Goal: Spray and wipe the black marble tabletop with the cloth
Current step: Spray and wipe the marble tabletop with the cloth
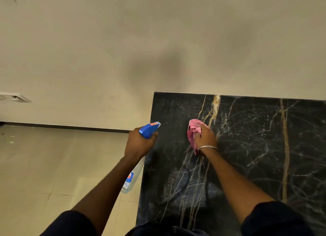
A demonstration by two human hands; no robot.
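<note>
The black marble tabletop (255,147), veined in white and gold, fills the lower right against the wall. My right hand (205,136) grips a bunched pink cloth (193,129) and presses it on the marble near the far left corner. My left hand (139,144) grips a spray bottle (150,129) by its blue trigger head, nozzle pointing toward the table's left edge. The clear bottle body hangs below my left forearm, beside the table. A metal bangle sits on my right wrist.
A beige wall (158,41) rises directly behind the table. Beige floor tiles (44,174) lie to the left of the table, with a dark skirting line at the wall's foot. A vent grille (12,97) is set in the wall at far left.
</note>
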